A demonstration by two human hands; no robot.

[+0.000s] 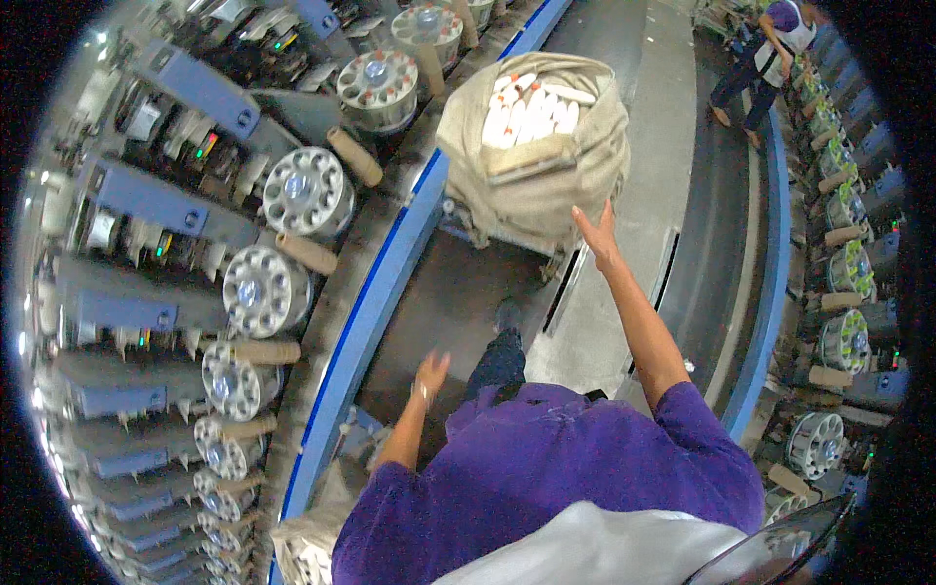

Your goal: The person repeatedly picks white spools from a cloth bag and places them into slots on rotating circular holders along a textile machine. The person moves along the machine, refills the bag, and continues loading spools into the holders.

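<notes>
A large beige cloth sack (pixel 536 200) stands ahead of me on a low cart (pixel 507 237), its top folded open. White yarn bobbins (pixel 526 117) fill it, some with orange tips. My right hand (pixel 598 237) reaches forward at the sack's near right side, thumb and fingers apart, holding nothing. Whether the fingertips touch the cloth I cannot tell. Lower and to the left, my left hand (pixel 430 375) hangs over the dark floor by the blue machine rail, slightly blurred. Its fingers look stretched out, with nothing in them.
A long row of spinning units with round bobbin magazines (pixel 309 191) runs along my left behind a blue rail (pixel 395 263). Another such row (pixel 844 341) curves along the right. A person (pixel 770 58) stands at the far right. A second sack (pixel 314 546) sits behind me, lower left.
</notes>
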